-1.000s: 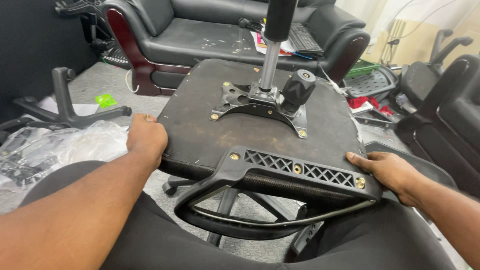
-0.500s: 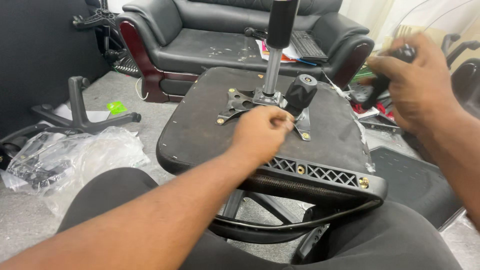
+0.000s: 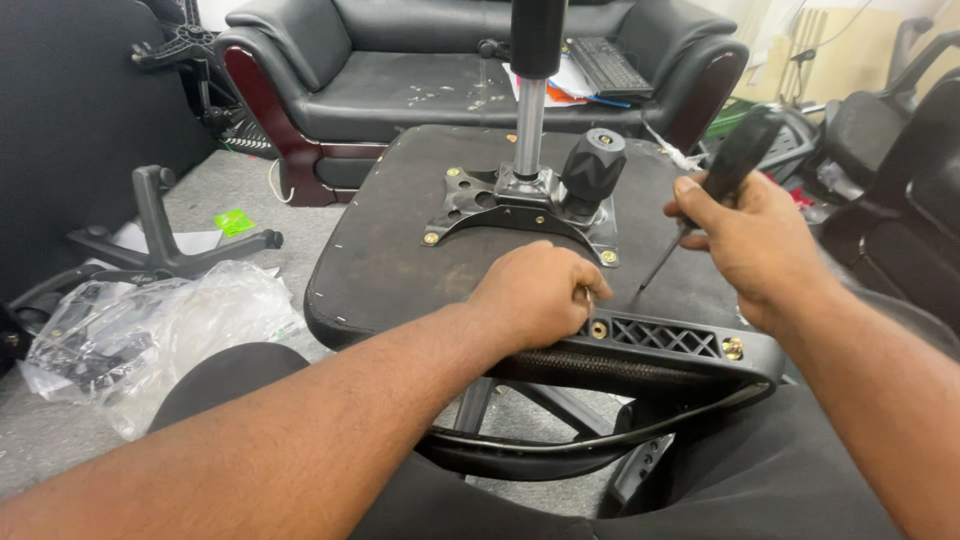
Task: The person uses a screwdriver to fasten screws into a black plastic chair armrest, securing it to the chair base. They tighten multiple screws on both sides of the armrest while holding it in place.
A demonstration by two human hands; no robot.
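An upturned office chair seat point(image 3: 400, 265) lies across my lap, its dark underside up. A metal mechanism plate point(image 3: 520, 205) with a gas cylinder point(image 3: 528, 110) and a black knob point(image 3: 592, 170) is fixed at its middle. My left hand point(image 3: 535, 295) rests closed at the near edge, fingertips pinching something small beside a brass screw point(image 3: 598, 329) on the black armrest bracket point(image 3: 665, 345). My right hand point(image 3: 745, 245) grips a black-handled screwdriver point(image 3: 725, 175), its tip pointing down at the seat near the bracket.
A black leather sofa point(image 3: 400, 70) with a keyboard point(image 3: 608, 65) and papers stands behind. A chair star base point(image 3: 160, 240) and a crumpled plastic bag point(image 3: 150, 335) lie on the grey carpet at left. More black chairs point(image 3: 900, 170) crowd the right.
My left hand slid from the seat's left edge to the near bracket. My right hand left the bracket's right end, picked up the screwdriver and brought it down toward the seat.
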